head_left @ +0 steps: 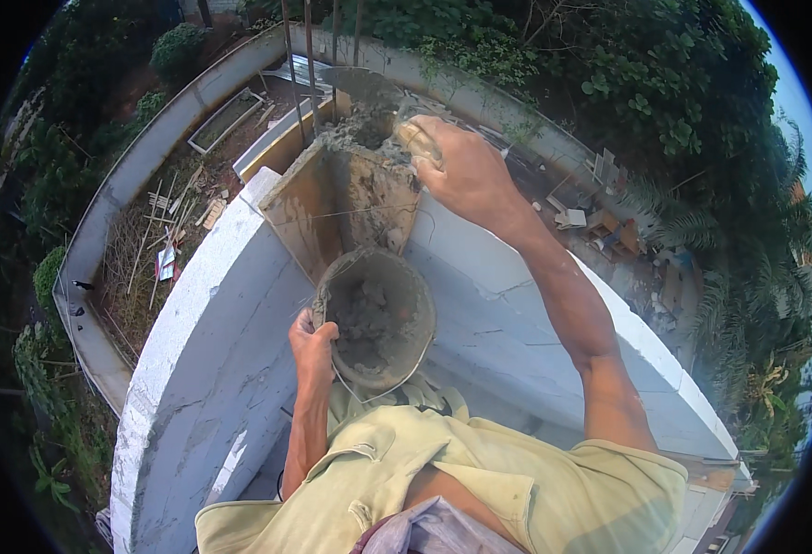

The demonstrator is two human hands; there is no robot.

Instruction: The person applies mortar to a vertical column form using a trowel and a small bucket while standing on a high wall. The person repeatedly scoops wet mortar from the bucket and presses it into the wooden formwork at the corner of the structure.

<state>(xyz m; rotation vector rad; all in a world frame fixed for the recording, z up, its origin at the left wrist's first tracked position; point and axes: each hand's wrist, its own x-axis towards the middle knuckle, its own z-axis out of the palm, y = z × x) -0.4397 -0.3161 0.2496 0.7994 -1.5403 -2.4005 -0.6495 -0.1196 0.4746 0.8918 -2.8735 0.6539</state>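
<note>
My left hand (313,342) grips the rim of a bucket (422,334), its thumb over the edge. Wet grey mortar (366,309) lies inside the bucket, and a thin wire handle hangs at its near side. Out in front, my right hand (466,171) is closed round the handle of a trowel (362,85). The trowel's blade reaches over the top of a corner formwork box (300,208) made of boards. Grey mortar (362,129) sits heaped in the box's mouth, close to the blade. A wire runs across the boards.
Several upright steel bars (310,55) rise from the formwork top. White block walls (207,369) meet at this corner, one on each side of me. Far below are a boundary wall (115,217), scattered planks (170,208) and debris, with trees (655,83) beyond.
</note>
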